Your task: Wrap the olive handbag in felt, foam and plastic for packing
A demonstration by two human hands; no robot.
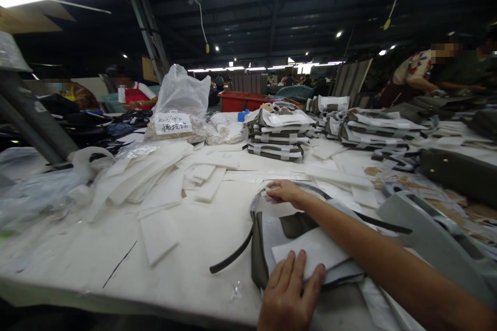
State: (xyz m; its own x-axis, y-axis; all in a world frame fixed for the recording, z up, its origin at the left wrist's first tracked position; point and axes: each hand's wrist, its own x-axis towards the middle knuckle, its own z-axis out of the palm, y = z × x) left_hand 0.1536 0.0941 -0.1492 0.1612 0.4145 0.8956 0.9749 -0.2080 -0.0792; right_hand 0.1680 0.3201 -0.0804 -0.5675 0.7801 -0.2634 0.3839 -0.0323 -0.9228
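Observation:
A dark olive-grey bag (258,253) lies flat on the white table in front of me, partly covered with white sheeting. Its wrapped handle (256,200) curves up at the far side, and a dark strap (233,256) trails off to the left. My right hand (286,193) reaches across the bag and has its fingers closed on the handle. On top of the bag rests a white foam sheet (310,251). My left hand (289,295) lies palm down at that sheet's near edge, fingers spread. My right forearm hides part of the bag.
Loose white foam pieces (159,235) are spread to the left. A grey tape dispenser (430,232) stands close on the right. Behind are stacked wrapped bags (277,137), a labelled plastic sack (174,121) and a red bin (244,102). Other people work farther back.

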